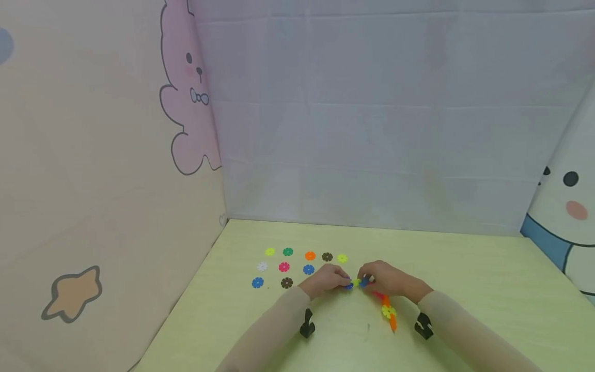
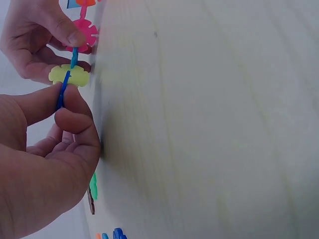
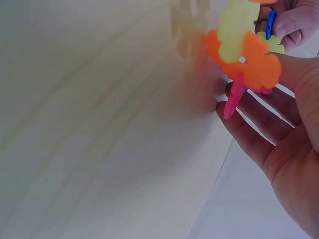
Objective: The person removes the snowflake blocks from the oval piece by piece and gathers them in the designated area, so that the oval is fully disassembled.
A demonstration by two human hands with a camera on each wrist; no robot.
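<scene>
My left hand (image 1: 325, 279) pinches a dark blue flower-shaped disc (image 2: 62, 94) between thumb and index finger. That disc meets a yellow notched disc (image 2: 79, 76), which joins a lighter blue disc (image 2: 74, 58) on the other side. Thumb and fingers of my right hand (image 1: 386, 278) hold the chain around the lighter blue disc and a pink disc (image 2: 89, 33). From there the linked chain runs toward me, with an orange disc (image 3: 264, 64), another yellow disc (image 3: 230, 37) and more orange at its end (image 1: 393, 323). My right hand hides part of the pink piece in the head view.
Loose discs lie in rough rows left of my hands, among them a green one (image 1: 287, 251), a white one (image 1: 262, 266) and a brown one (image 1: 286, 282). Pale cloth (image 1: 372, 155) hangs behind the table (image 1: 465, 268), and a printed cloth (image 1: 116, 181) stands at its left.
</scene>
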